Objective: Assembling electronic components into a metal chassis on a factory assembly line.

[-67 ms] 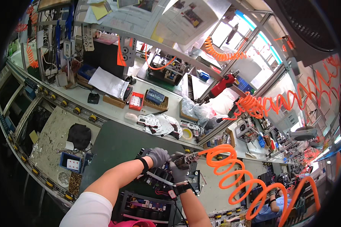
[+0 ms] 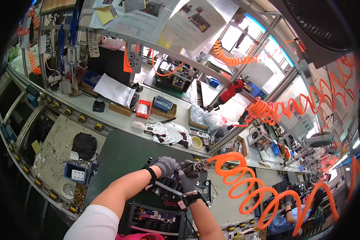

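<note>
In a grey glove, my right hand [image 2: 188, 182] is wrapped round an air screwdriver [image 2: 195, 168] lying almost level, its rear end joined to an orange coiled hose [image 2: 232, 176]. My left hand [image 2: 166, 165], gloved too, is bent with its fingers closed at the far side of a black electronic assembly [image 2: 168, 187], close to the tool's front end. Whatever the left fingers pinch is hidden, as is the tool's tip. The assembly has black cylindrical parts and a pale metal bar along it. Nearer to me stands a second black unit [image 2: 156, 219] with circuit boards inside.
A green mat [image 2: 120, 154] lies under the work. To the left are a blue bin [image 2: 75, 173], a box of brass-coloured screws [image 2: 80, 194] and a black cloth [image 2: 84, 145]. Beyond, a shelf carries a red bin [image 2: 143, 109] and white plates [image 2: 170, 133]. A red power tool [image 2: 230, 94] hangs above.
The view has shifted very slightly, and the orange hose's right-hand coils have swung. Both hands and the screwdriver keep their places at the assembly.
</note>
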A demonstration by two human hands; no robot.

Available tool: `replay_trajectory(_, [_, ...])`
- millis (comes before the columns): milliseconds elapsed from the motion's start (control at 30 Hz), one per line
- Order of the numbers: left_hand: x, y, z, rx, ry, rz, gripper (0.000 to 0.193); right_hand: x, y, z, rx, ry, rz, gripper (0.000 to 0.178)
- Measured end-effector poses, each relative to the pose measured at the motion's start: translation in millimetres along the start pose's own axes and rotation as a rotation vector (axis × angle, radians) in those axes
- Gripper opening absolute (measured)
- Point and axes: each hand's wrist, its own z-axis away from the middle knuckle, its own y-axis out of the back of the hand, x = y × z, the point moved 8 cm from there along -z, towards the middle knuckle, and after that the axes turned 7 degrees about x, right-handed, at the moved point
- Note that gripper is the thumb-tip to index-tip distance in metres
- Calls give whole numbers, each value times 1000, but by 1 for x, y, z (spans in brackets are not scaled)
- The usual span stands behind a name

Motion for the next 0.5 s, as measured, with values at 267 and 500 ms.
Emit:
replay_trajectory(267, [-20, 88, 127, 242, 165, 506, 34, -91, 32, 26, 146, -109, -216, 46])
replay_trajectory(500, [-27, 59, 302, 309, 492, 798, 27, -111, 181, 118, 263, -74, -120, 47])
